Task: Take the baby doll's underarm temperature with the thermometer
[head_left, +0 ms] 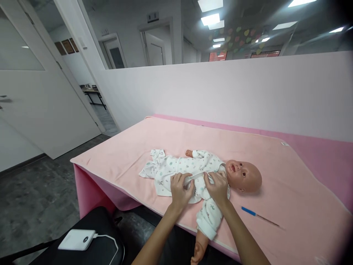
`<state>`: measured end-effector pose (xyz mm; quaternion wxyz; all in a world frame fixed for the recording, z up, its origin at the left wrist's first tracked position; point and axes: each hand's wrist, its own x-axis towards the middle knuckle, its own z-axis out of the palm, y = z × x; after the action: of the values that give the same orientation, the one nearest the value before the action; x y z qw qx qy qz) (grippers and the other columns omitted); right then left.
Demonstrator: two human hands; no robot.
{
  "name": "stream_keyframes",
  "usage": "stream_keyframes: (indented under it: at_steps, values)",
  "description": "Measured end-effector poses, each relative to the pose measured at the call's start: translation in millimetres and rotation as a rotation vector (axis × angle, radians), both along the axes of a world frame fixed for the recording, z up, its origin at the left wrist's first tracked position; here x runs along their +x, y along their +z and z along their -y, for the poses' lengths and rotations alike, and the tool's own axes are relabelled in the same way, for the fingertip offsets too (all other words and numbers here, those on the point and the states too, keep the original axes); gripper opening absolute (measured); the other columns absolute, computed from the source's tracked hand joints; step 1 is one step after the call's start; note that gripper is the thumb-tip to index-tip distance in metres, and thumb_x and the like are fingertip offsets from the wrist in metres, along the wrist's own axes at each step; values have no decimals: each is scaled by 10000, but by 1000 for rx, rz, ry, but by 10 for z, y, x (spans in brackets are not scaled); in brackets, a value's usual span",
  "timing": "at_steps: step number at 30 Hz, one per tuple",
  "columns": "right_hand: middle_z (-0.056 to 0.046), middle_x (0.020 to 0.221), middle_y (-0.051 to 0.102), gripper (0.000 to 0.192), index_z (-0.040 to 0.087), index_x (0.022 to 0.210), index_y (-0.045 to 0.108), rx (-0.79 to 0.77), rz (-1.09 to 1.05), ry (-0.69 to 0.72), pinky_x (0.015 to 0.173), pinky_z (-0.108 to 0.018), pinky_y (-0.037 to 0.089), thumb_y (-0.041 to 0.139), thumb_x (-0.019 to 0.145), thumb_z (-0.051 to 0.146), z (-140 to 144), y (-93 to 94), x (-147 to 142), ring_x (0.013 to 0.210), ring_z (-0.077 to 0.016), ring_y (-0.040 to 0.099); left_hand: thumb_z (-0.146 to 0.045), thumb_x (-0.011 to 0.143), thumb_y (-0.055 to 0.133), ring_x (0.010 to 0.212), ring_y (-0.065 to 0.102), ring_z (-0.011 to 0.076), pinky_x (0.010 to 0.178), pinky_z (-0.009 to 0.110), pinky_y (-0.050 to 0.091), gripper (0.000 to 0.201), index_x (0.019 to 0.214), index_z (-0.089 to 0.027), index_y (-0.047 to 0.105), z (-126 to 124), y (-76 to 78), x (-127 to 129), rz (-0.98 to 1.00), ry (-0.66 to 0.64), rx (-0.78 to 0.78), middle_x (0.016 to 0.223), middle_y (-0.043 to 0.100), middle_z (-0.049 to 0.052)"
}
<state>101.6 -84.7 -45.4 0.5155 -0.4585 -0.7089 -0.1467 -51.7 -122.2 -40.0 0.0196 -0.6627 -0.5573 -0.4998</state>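
Observation:
A baby doll (244, 176) lies on its back on a pale pink blanket (289, 191), head to the right. It wears a white printed sleepsuit (165, 167). My left hand (180, 187) pinches the suit's front edge over the belly. Just to its right, my right hand (217, 186) pinches the same opening at the chest, close under the doll's chin. One doll arm in a white sleeve (208, 219) hangs over the table's near edge, its bare hand (199, 250) below.
A blue-handled thin stick (257, 215) lies on the blanket right of my right arm. A white power bank (77, 239) with a cable rests on a black bag at lower left. A pink partition wall (248, 92) backs the table. An open doorway is at left.

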Motion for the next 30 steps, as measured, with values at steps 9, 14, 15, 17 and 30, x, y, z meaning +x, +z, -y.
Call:
stream_keyframes:
  at_steps: [9, 14, 15, 17, 30]
  values:
    - [19, 489, 487, 258, 190, 572, 490, -3, 13, -26, 640, -287, 324, 537, 823, 233, -7, 16, -8, 505, -116, 436, -282, 855, 502, 672, 489, 156, 736, 320, 361, 190, 997, -231, 617, -38, -47, -48, 20, -17, -9, 675, 525, 3]
    - [17, 490, 487, 250, 189, 579, 496, -16, 19, -33, 640, -286, 323, 538, 821, 234, -4, 19, -9, 510, -119, 433, -267, 886, 448, 714, 530, 159, 742, 318, 360, 241, 1072, -220, 594, -47, -49, -53, 0, -56, -35, 743, 588, 20]
    - [17, 491, 487, 249, 190, 578, 496, -20, 15, -33, 641, -286, 324, 543, 819, 234, -4, 17, -9, 512, -120, 431, -260, 891, 440, 719, 537, 156, 743, 315, 359, 252, 1093, -218, 584, -52, -52, -53, -4, -66, -40, 753, 597, 21]
    - [16, 493, 485, 247, 190, 579, 496, -26, 5, -34, 642, -287, 325, 547, 817, 233, -3, 12, -10, 517, -122, 429, -248, 897, 428, 717, 549, 150, 744, 312, 359, 273, 1133, -213, 562, -65, -61, -53, -15, -83, -49, 757, 612, 19]
    - [19, 496, 479, 237, 199, 592, 491, -52, 1, -36, 636, -284, 324, 526, 825, 224, -2, 16, -8, 518, -123, 422, -243, 819, 509, 757, 527, 183, 626, 294, 417, 110, 919, -201, 529, -65, -81, -53, 129, 1, -29, 799, 587, 43]
